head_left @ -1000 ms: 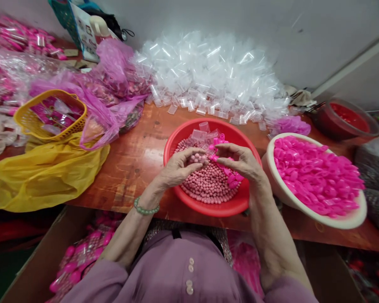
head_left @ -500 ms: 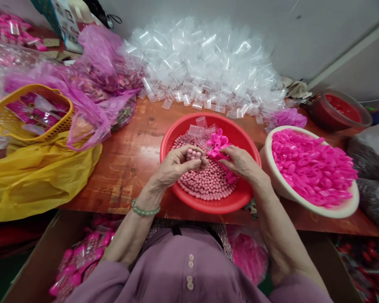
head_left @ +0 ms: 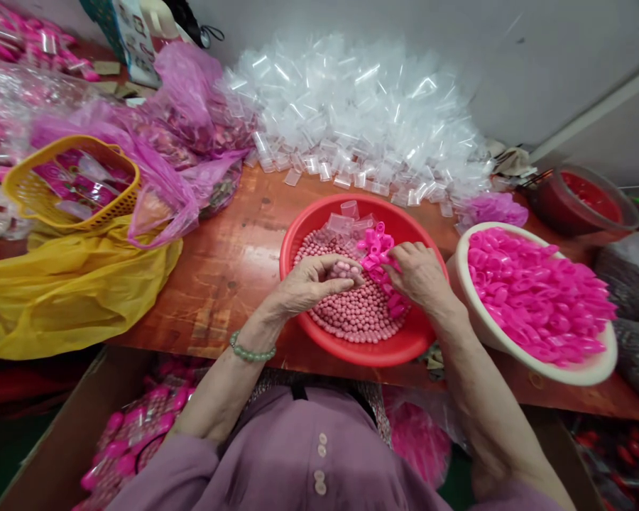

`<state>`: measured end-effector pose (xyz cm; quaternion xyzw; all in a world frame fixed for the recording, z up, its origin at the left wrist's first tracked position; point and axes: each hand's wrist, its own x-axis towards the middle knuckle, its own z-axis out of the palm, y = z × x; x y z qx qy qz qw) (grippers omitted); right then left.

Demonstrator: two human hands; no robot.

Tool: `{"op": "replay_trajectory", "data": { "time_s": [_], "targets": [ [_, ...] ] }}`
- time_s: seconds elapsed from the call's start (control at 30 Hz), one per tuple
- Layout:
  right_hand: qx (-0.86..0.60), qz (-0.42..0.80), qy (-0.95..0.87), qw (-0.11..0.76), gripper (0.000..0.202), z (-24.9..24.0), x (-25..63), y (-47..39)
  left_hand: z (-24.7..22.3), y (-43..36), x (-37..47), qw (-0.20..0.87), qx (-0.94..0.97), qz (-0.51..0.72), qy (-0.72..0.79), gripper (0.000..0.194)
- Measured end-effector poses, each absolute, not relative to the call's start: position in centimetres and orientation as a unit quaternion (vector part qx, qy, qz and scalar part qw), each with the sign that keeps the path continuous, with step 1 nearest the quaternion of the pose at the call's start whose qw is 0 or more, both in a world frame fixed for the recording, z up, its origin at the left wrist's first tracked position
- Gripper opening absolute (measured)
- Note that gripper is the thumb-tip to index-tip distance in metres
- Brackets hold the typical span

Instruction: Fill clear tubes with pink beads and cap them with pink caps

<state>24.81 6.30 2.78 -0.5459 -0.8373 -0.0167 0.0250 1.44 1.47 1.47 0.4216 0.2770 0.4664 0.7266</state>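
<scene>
Over the red basin (head_left: 341, 351), my left hand (head_left: 317, 284) is wrapped round a clear tube filled with pink beads (head_left: 346, 270). My right hand (head_left: 418, 273) is closed at the bright pink plastic pieces (head_left: 377, 245) in the basin, its fingertips pinching one of them. Loose pink beads (head_left: 359, 312) cover the basin's floor, and a few clear empty tubes (head_left: 341, 223) lie at its back. To the right, a cream basin (head_left: 575, 376) is heaped with more bright pink pieces (head_left: 532, 298).
A big pile of clear tubes (head_left: 351, 113) lies along the wall. On the left are a yellow basket (head_left: 85, 220), a yellow bag (head_left: 85, 291) and a purple bag (head_left: 192, 85). A tub with red contents (head_left: 586, 199) stands at the back right. Boxes of filled items sit below the table.
My right hand has closed its fingers on the pink pieces. My left hand still holds the bead-filled tube, now turned a little. The whole view has shifted slightly.
</scene>
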Motion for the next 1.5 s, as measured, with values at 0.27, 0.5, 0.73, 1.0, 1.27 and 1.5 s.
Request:
{"op": "replay_trajectory", "data": {
  "time_s": [0.27,0.5,0.73,1.0,1.27,1.5],
  "targets": [
    [-0.502,0.407,-0.620,0.446,0.026,3.2,24.7,5.8,1.5,1.5,1.6,0.740,0.407,0.455,0.282,0.035],
    [-0.468,0.409,-0.629,0.468,0.031,4.6,20.5,3.8,2.0,1.4,1.9,0.717,0.417,0.462,0.316,0.036],
    [-0.446,0.436,-0.628,0.465,0.029,3.1,19.6,2.6,1.5,1.8,2.1,0.701,0.386,0.518,0.302,0.037],
    [-0.451,0.316,-0.750,0.366,0.020,5.2,22.1,2.5,1.6,1.9,1.9,0.707,0.377,0.516,0.303,0.038],
    [-0.445,0.322,-0.777,0.309,0.019,6.6,23.7,2.8,1.6,2.1,1.9,0.711,0.379,0.507,0.307,0.039],
    [-0.387,0.261,-0.854,0.231,0.045,7.8,22.0,3.5,1.9,2.1,2.0,0.710,0.401,0.477,0.330,0.030]
  ]
}}
